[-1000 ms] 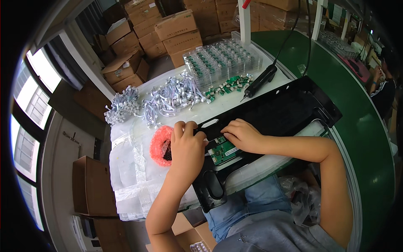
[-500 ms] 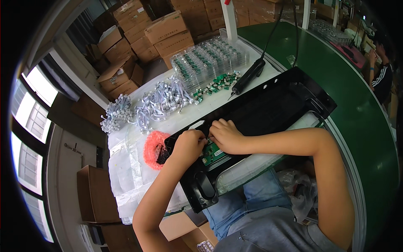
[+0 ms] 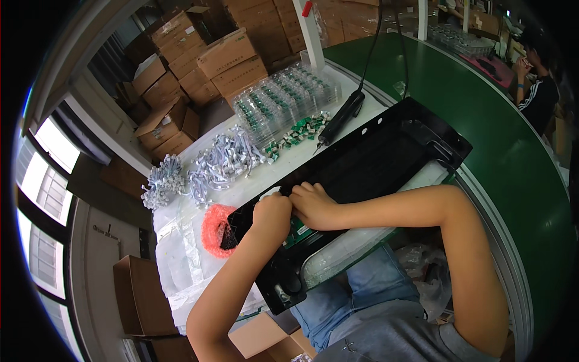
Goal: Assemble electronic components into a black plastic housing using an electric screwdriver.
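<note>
Board (image 3: 297, 233), green, sits in the black housing (image 3: 374, 157), partly hidden beneath the grip, where left hand (image 3: 272, 216) and right hand (image 3: 313, 206) meet, fingers bunched; can't tell if they're pinching anything. I'd keep force light and even, housing steady. Pink wrap (image 3: 211, 233) crowds left of the grip, white cables (image 3: 218, 161) and corded driver (image 3: 342, 117) beyond; hands block the view.

Wearer's bare hands (image 3: 271, 216): 2
Long black plastic housing (image 3: 362, 158): 1
Green circuit board (image 3: 298, 231): 1 visible
Black pen-shaped screwdriver (image 3: 342, 117): 1
Pink-red bubble-wrap bundle (image 3: 212, 232): 1
White cable piles (image 3: 222, 159): 2
</note>
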`<act>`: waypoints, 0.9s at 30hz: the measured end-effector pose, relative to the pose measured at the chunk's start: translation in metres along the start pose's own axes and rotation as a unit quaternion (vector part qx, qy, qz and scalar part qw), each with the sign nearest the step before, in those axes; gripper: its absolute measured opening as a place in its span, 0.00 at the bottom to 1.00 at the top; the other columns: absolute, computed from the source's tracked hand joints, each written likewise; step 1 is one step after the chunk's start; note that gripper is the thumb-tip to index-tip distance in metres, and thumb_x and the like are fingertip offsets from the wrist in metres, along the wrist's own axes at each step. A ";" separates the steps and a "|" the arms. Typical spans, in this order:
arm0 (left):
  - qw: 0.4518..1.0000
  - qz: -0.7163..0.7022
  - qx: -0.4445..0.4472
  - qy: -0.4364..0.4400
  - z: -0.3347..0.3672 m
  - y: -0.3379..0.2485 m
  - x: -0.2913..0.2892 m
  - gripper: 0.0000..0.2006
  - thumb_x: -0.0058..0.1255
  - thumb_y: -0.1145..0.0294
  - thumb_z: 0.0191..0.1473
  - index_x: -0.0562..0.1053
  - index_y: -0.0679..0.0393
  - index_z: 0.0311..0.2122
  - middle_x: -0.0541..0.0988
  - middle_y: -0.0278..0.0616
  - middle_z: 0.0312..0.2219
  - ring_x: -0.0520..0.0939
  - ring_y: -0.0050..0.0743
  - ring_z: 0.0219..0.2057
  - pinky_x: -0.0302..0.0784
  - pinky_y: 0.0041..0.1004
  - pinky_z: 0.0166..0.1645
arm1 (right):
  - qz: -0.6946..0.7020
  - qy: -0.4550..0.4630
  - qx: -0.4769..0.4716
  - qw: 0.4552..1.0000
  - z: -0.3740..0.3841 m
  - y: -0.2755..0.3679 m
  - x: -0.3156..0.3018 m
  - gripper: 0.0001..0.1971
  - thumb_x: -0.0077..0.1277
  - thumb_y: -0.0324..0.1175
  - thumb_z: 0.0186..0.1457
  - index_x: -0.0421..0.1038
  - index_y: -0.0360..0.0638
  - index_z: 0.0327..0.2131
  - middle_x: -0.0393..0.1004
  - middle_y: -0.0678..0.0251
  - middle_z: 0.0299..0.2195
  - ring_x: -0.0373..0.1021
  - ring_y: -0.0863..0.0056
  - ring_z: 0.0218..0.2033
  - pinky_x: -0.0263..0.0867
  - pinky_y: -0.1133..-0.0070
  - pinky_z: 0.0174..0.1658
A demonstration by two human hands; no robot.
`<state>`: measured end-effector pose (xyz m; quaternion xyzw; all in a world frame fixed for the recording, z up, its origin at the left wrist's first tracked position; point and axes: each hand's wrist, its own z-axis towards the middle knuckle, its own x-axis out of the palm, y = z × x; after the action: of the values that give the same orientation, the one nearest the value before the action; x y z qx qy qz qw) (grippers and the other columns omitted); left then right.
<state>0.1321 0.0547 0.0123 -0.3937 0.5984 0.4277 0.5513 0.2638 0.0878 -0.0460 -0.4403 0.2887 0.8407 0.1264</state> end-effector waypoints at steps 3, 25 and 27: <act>0.997 -0.052 -0.055 0.012 -0.028 0.015 -0.019 0.06 0.54 0.71 0.34 0.72 0.62 0.19 0.73 0.50 0.19 0.74 0.47 0.25 0.69 0.35 0.31 | 0.015 -0.029 -0.071 0.997 0.005 0.025 0.004 0.05 0.45 0.29 0.41 0.65 0.43 0.26 0.61 0.66 0.29 0.58 0.68 0.34 0.51 0.73 0.34; 0.988 -0.020 0.015 -0.155 -0.064 -0.052 -0.091 0.14 0.55 0.71 0.35 0.71 0.67 0.31 0.72 0.56 0.32 0.72 0.50 0.33 0.66 0.35 0.37 | -0.185 -0.094 -0.172 0.963 -0.028 -0.066 -0.222 0.08 0.48 0.35 0.43 0.64 0.41 0.21 0.68 0.59 0.16 0.67 0.60 0.18 0.63 0.69 0.21; 0.969 -0.026 0.035 -0.242 -0.078 -0.080 -0.119 0.18 0.53 0.74 0.37 0.67 0.67 0.38 0.63 0.57 0.44 0.64 0.53 0.44 0.61 0.37 0.46 | -0.271 -0.164 -0.143 0.938 -0.053 -0.047 -0.265 0.07 0.47 0.33 0.43 0.63 0.42 0.22 0.68 0.60 0.15 0.68 0.61 0.19 0.64 0.71 0.21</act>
<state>0.1920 -0.0449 0.1272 -0.2743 0.4519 0.4745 0.7038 0.4749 0.1048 0.1281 -0.3717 0.0103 0.8675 0.3304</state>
